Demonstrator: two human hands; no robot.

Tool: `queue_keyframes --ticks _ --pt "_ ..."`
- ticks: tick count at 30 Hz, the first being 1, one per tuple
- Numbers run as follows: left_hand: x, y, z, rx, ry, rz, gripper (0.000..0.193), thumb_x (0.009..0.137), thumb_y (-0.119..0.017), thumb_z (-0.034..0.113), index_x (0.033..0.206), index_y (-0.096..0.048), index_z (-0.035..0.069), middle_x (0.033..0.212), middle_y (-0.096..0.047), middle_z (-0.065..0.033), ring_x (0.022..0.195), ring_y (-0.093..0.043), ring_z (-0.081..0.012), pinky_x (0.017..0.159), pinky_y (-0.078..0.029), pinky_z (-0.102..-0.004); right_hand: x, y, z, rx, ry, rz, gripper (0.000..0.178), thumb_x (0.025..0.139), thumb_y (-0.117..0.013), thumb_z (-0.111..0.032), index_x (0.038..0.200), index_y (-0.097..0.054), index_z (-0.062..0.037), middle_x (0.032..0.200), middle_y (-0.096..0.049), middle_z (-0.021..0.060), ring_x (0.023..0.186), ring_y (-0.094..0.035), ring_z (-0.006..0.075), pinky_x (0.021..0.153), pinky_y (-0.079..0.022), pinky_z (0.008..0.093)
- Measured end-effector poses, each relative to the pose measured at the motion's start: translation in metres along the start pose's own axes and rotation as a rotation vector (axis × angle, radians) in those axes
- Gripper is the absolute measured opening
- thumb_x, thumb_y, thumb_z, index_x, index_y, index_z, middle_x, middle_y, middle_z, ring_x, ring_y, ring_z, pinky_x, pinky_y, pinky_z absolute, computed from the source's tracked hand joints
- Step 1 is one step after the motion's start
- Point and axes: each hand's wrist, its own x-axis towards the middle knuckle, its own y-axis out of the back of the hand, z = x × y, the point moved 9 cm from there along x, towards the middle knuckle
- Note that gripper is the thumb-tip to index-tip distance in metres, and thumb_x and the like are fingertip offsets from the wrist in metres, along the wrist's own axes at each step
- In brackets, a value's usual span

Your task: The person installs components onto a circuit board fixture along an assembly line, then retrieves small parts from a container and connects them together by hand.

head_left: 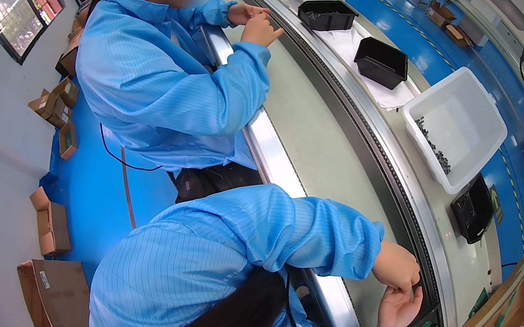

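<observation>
One head-worn fisheye view looks steeply down along the workbench (pixel 320 145).

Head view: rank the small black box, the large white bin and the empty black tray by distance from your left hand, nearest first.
From the left hand:
1. Small black box, just beyond the hand, across the belt on the far side.
2. Large white bin, next up the line, right behind the box.
3. Empty black tray, farther up the line, past the bin.
</observation>
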Motion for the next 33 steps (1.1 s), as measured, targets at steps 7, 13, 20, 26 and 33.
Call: queue_keyframes --ticks 7,13,20,26,33 --pt "0.001 -0.002 -0.001 0.086 -0.021 -0.027 0.008 0.073 -0.056 0.011 0.078 -0.059 0.007 0.075 -0.055 -0.0055 0.072 -0.052 -0.0238 0.067 -0.045 -0.0335 -0.001 -0.003 0.001 0.064 0.020 0.025 0.033 0.091 -0.038 -0.022 0.103 -0.046 0.0077 0.094 -0.056 0.0164 0.084 -0.055 0.0227 0.079 -0.045 0.0307" --pt "-0.001 -0.001 -0.003 0.078 -0.006 0.002 0.008 0.073 -0.056 0.011 0.079 -0.059 0.008 0.079 -0.055 -0.0052 0.076 -0.051 -0.0230 0.071 -0.044 -0.0331 0.000 -0.004 0.000 0.058 -0.006 -0.122 0.040 0.091 -0.038 -0.026 0.102 -0.048 0.0112 0.099 -0.057 0.0186 0.092 -0.057 0.0238 0.085 -0.045 0.0316" --pt "-0.003 0.004 -0.002 0.120 0.038 0.001 0.010 0.074 -0.055 0.012 0.083 -0.057 0.008 0.082 -0.054 -0.0048 0.080 -0.050 -0.0222 0.077 -0.041 -0.0327 -0.002 -0.006 -0.001 0.078 0.024 -0.104 0.038 0.091 -0.040 -0.026 0.099 -0.049 0.0100 0.098 -0.057 0.0179 0.091 -0.057 0.0226 0.086 -0.045 0.0314" --pt "-0.001 0.008 -0.001 0.154 0.031 0.037 0.014 0.074 -0.056 0.013 0.087 -0.057 0.010 0.084 -0.056 -0.0042 0.081 -0.052 -0.0224 0.076 -0.042 -0.0334 -0.005 -0.013 0.002 0.062 0.022 -0.042 0.030 0.091 -0.039 -0.021 0.101 -0.049 0.0051 0.098 -0.057 0.0151 0.090 -0.056 0.0218 0.085 -0.045 0.0323" --pt "-0.001 0.011 0.001 0.125 0.012 0.138 0.012 0.073 -0.057 0.014 0.085 -0.059 0.010 0.083 -0.057 -0.0043 0.080 -0.052 -0.0224 0.074 -0.042 -0.0339 -0.005 -0.015 0.009 -0.018 0.000 -0.069 0.026 0.091 -0.038 -0.018 0.102 -0.051 0.0011 0.099 -0.058 0.0130 0.091 -0.057 0.0210 0.084 -0.045 0.0331"
